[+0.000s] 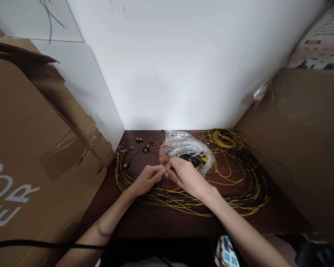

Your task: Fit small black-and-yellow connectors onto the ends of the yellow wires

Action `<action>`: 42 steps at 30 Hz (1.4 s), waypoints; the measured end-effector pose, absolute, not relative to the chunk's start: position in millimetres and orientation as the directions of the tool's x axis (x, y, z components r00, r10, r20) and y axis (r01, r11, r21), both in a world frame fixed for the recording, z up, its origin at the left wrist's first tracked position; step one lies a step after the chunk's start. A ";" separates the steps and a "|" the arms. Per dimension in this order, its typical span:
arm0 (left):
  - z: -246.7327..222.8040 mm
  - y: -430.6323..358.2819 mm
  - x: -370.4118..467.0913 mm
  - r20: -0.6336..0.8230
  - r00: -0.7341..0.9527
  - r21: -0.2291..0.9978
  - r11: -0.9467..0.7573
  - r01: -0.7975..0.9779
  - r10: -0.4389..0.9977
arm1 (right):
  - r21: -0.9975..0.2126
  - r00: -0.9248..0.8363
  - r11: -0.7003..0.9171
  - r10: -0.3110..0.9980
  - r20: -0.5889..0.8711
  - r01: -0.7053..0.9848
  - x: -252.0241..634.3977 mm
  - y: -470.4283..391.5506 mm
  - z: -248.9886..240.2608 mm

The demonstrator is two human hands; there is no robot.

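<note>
My left hand [149,179] and my right hand [185,174] meet fingertip to fingertip over the middle of the dark table. Both are closed in a pinch. What lies between the fingers is too small and too covered to make out. Just behind them rests a clear plastic bag [171,138] holding black and yellow small parts [193,160]. Beneath and around my wrists sweeps a long bundle of yellow and black cables [180,204]. Left of the bag lie a few small black-and-yellow connectors [146,148] on thin leads.
A coil of yellow cable [225,139] sits at the back right. Cardboard boxes flank the table, one on the left [44,141] and one on the right [303,148]. A white wall [172,66] closes off the back. Below the front edge shows a power strip [228,254].
</note>
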State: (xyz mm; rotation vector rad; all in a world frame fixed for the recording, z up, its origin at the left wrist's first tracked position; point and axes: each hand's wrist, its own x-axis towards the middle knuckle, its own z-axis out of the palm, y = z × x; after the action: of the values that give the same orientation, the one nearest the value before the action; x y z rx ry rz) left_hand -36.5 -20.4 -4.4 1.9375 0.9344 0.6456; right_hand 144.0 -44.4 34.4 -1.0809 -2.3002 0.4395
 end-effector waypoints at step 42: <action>22.0 -19.9 -29.6 0.186 0.334 0.918 -0.284 0.275 0.924 | -0.341 -0.108 0.271 0.897 0.429 0.900 280.1 -65.1 95.3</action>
State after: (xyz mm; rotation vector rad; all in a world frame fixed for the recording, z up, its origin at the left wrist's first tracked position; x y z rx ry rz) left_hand -29.6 -19.9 22.0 1.7593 1.0721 0.9716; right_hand 280.1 -65.1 95.3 -1.6136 -1.9899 -0.0072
